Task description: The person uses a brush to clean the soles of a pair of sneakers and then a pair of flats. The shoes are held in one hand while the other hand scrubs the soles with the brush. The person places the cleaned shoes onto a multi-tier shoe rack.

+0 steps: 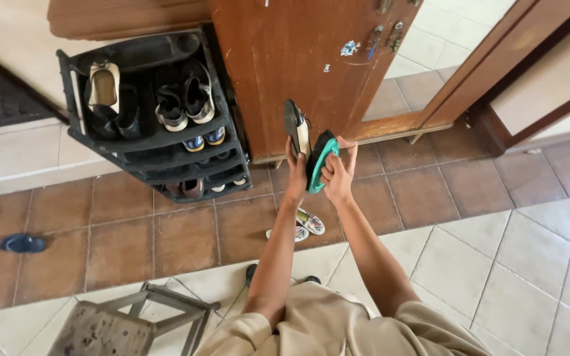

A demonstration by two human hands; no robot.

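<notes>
In front of the brown wooden door (298, 59), both hands are up at chest height. The left hand (295, 173) is clasped around one shoe (296, 129), holding it upright with its dark sole facing left. The right hand (336, 173) is clenched on one brush (318, 161), teal-backed with dark bristles, and the brush sits pressed right against the side of the shoe. One shoe, one brush, two hands, all meeting in a tight cluster just clear of the door's lower edge.

Down on the floor, directly under the hands, lies one patterned shoe (309, 222) on the brown tiles, with the pale tip of a second showing beside the left forearm.

To the left stands one black shoe rack (74, 99), tilted in this view, with four shelves I can count. The top shelf carries one cream flat shoe (103, 84) and a pair of dark sandals (186, 104); the lower shelves hold more footwear, mostly hidden.

Far left, one dark slipper (23, 243) lies alone on the tiles, with another at the frame edge above it. Bottom left, one worn metal stool (120, 323) stands just beside the person's knees.

Open room: the pale tiled floor to the right is wide, and the doorway gap beyond the door's right edge is open too.
</notes>
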